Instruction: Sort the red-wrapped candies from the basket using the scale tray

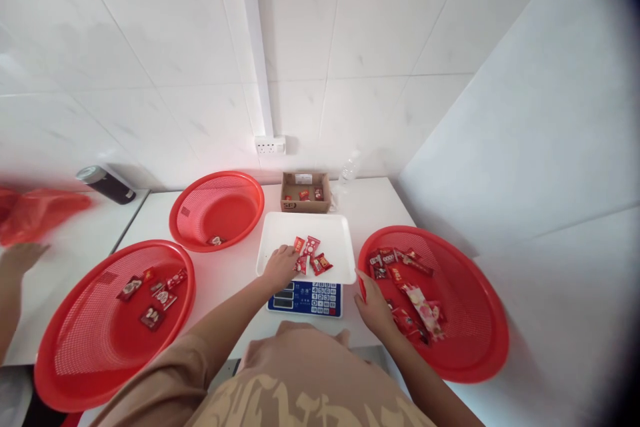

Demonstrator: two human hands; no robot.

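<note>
My left hand [281, 268] reaches over the left side of a white weighing tray [277, 230], fingers together and curled at a small red snack packet [299, 244]. More red and dark-red packets [321, 263] lie beside those fingertips. Beneath the tray is a scale with a blue keypad [305, 300]. My right hand [374, 303] is at the tray's front right corner, beside the near rim of the right red basket [480, 320]. Its thumb and index finger are apart, with red showing between them; the other fingers are partly hidden. Several wrapped snacks [425, 310] lie in that basket.
Two more red baskets, one near left [90, 327] and one behind [220, 180], hold a few packets. A cardboard box [305, 203] and a clear bottle [349, 170] stand by the wall. Far left are a dark cylinder [107, 185], a red bag [47, 213] and another person's hand [23, 257].
</note>
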